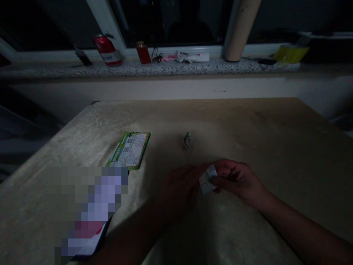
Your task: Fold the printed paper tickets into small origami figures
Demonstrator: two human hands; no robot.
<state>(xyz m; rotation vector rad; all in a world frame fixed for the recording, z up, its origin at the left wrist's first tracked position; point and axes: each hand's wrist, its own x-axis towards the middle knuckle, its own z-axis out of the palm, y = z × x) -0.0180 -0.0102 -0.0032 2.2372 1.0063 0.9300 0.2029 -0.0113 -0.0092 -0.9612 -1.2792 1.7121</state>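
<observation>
Between the thumb and fingers of my right hand (237,180) is a small piece of printed paper (208,179), pale with coloured markings. My left hand (179,187) is just left of the paper, dark and blurred; its fingers are too unclear to read. Whether it touches the paper does not show. Beyond both hands, a small crumpled or folded object (188,141) with green and pale parts sits on the table (270,140). A green printed card or flat packet (129,150) lies to the left.
A phone-like device (88,246), mostly pixelated, lies at the left front. The windowsill (162,70) behind the table carries a red can (107,51), a small red jar (143,53), crumpled wrappers (190,57), a tan tube (242,31) and a yellow item (291,54).
</observation>
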